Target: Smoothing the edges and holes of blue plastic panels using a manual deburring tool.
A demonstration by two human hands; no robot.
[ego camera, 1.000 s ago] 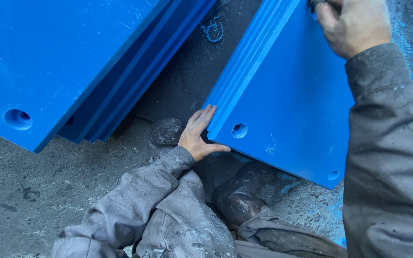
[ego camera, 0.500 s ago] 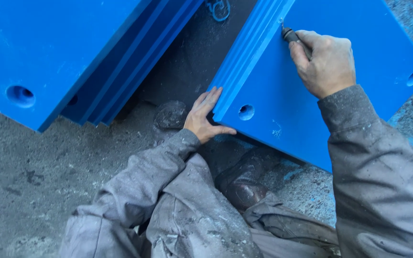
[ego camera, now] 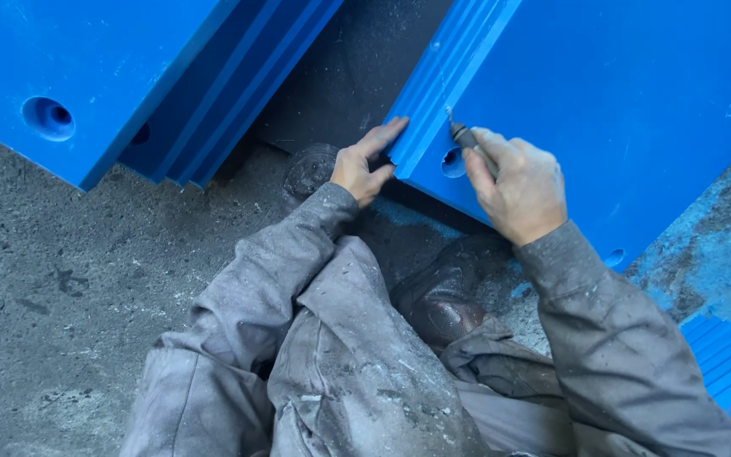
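Both hands work on the nearer stack of blue plastic plates (ego camera: 628, 110): my left hand (ego camera: 364, 165) lies flat and open against its lower edge, I think to keep the top plate steady. To the right of it, my right hand (ego camera: 519, 188) is closed around a small scraping tool (ego camera: 460, 134), whose tip touches the plate edge just above a round hole (ego camera: 453, 162). Far left of both hands leans another blue stack (ego camera: 120, 76).

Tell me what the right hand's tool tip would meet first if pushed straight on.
Probably the stepped edge of the blue plastic slab: the right hand points its tool up-left at those ridges, beside the hole. Depth is unclear.
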